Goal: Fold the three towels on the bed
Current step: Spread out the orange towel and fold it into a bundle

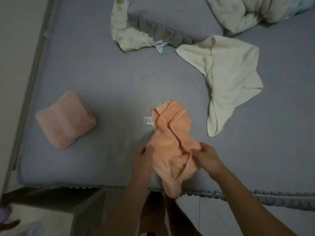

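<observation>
Head view, looking down at a bed (102,68) with a grey-blue sheet. An orange towel (172,140) lies bunched and creased near the front edge, centre of frame, its lower end hanging over the bed's edge. A small white tag (148,120) sticks out flat on the sheet at the towel's upper left side. The right hand (207,158) sits on the towel's right side, fingers (197,153) curled closed and pinching a fold of the orange cloth. The left hand (142,156) is at the towel's left edge, blurred; its fingers touch or slip under the cloth, and whether they grip it cannot be told. A pink towel (65,120) sits folded into a thick block on the left of the bed, well apart from the orange one, untouched. A cream towel (226,79) lies unfolded and rumpled on the right, its lower corner near the orange towel's top but not touching it. At the far side of the bed a grey pillow (172,19) lies with a printed pale blanket (126,33) draped round its left and front; a second heap of pale bedding (247,12) is at upper right. A bit of light blue cloth (160,47) pokes out below the pillow. A scalloped trim (272,196) runs along the front edge of the bed. Pale floor shows below, dim light overall.
</observation>
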The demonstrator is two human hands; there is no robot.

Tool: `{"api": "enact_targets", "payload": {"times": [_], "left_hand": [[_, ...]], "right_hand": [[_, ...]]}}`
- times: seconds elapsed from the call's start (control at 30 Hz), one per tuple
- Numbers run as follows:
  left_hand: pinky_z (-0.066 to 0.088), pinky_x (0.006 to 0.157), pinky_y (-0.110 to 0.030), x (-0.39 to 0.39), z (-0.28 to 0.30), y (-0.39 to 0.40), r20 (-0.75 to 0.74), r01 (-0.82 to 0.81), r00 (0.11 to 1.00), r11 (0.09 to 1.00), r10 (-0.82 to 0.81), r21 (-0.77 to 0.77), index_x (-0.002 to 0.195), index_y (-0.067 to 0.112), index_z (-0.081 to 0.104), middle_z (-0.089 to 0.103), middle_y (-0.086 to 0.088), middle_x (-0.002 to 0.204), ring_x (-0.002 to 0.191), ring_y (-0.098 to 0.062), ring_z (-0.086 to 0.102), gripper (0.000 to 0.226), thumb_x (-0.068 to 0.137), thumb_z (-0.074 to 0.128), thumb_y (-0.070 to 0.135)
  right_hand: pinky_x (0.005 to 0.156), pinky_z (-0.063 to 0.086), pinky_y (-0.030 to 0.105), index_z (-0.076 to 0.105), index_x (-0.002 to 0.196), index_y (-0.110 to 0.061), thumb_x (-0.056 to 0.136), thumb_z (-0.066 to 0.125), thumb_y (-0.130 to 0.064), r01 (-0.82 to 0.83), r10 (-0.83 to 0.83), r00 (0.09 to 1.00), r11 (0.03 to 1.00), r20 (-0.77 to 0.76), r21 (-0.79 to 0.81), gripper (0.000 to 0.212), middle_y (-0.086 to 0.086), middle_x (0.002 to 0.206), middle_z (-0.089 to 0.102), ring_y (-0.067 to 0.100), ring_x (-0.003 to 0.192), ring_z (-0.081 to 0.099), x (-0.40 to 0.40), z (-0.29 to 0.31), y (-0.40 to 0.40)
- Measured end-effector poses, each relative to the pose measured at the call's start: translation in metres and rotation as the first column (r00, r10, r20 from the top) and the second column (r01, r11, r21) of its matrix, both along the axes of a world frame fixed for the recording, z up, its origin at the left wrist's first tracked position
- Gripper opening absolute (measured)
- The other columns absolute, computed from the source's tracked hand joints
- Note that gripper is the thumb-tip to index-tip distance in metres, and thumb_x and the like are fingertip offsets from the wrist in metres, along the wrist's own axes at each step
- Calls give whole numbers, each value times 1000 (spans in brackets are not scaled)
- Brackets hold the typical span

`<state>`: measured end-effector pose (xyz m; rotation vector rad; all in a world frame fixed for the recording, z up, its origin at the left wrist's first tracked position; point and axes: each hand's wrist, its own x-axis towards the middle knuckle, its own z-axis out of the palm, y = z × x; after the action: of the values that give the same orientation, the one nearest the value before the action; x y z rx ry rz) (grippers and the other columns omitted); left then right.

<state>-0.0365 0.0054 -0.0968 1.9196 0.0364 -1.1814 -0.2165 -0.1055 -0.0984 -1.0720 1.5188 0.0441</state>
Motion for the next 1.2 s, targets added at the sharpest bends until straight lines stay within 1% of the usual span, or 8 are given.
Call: {"api": "enact_targets", "payload": {"times": [0.1,0.2,0.4,0.53,0.63,0.83,1.03,1.2], "left_hand": [[47,66,-32,35,0,-5,-140,-336,938,929,316,-154,89,7,59,59,-6,83,75,-20,56,4,86,57,10],[48,63,-32,56,-4,-6,-272,-191,950,973,150,-131,91,3,60,61,-12,88,77,-24,59,16,78,51,2],[55,77,-29,53,0,-12,-575,93,792,970,-208,-223,102,6,76,75,-13,104,96,-22,72,26,88,58,19],[56,67,-30,54,-5,-20,-549,-18,833,988,-68,-151,114,-3,63,71,-18,102,87,-25,70,42,74,69,10],[54,63,-31,65,-8,-26,-478,-70,879,988,-3,-135,98,1,63,70,-13,85,77,-23,67,16,82,60,-2],[49,74,-35,90,13,-49,-343,-69,939,968,-18,-240,63,20,78,74,5,72,74,-11,68,60,84,30,-8],[54,65,-29,71,25,-46,-410,-60,910,955,-67,-289,90,8,75,73,-10,90,84,-21,67,42,80,35,0],[49,73,-33,82,19,-23,-247,-197,953,978,174,-70,109,2,68,68,-11,101,97,-27,60,35,89,40,6]], "right_hand": [[62,38,33,57,74,-8,83,48,-9,350,-354,928,935,-114,-50,12,13,81,60,22,69,50,-17,-5,-20],[71,42,38,60,92,-5,87,50,-23,281,-270,945,959,-185,34,21,9,92,63,22,78,55,-19,-15,-26],[97,47,44,35,144,-13,63,74,-66,-14,15,975,1000,-222,7,104,10,139,49,30,122,53,13,-36,-21],[94,47,41,56,122,-16,78,67,-56,-252,267,891,964,-366,89,60,9,123,62,30,111,59,28,-57,-18],[90,50,39,66,105,-22,86,54,-47,-394,373,801,917,-468,58,34,5,110,68,28,101,63,35,-63,-14],[66,50,30,68,88,-9,76,72,-39,-181,178,942,983,-284,16,33,8,86,70,28,84,66,31,-52,-46],[93,44,38,53,127,-23,83,55,-58,-449,475,808,879,-348,158,56,6,126,59,28,114,58,53,-80,2],[79,45,34,69,99,-4,98,46,-30,-186,160,950,980,-268,-76,35,19,100,70,35,95,64,47,-72,-8]]}}
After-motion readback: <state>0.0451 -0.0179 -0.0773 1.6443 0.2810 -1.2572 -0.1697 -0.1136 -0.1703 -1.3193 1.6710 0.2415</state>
